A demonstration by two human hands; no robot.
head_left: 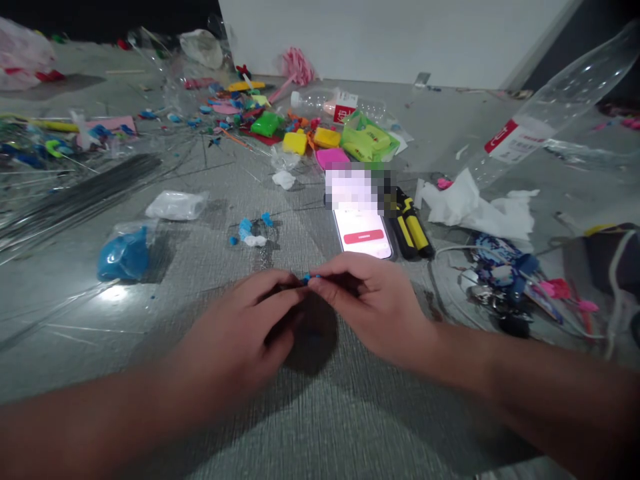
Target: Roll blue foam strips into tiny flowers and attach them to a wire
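My left hand (245, 327) and my right hand (373, 300) meet just above the grey floor mat (320, 413). Their fingertips pinch together on a tiny blue clay piece (310, 277). Both hands have curled fingers. Beyond them lie small blue and white clay bits (253, 233). A lit phone (361, 217) lies right behind my right hand, its upper screen blurred.
A blue clay lump in a plastic bag (125, 253) sits at the left, a clear bag (175, 205) behind it. Thin metal wires (75, 193) lie far left. Coloured clay blocks (325, 140), a yellow-black cutter (413, 223), tissue (475, 207), keys (500, 280) and clear plastic bottles (550, 100) lie around.
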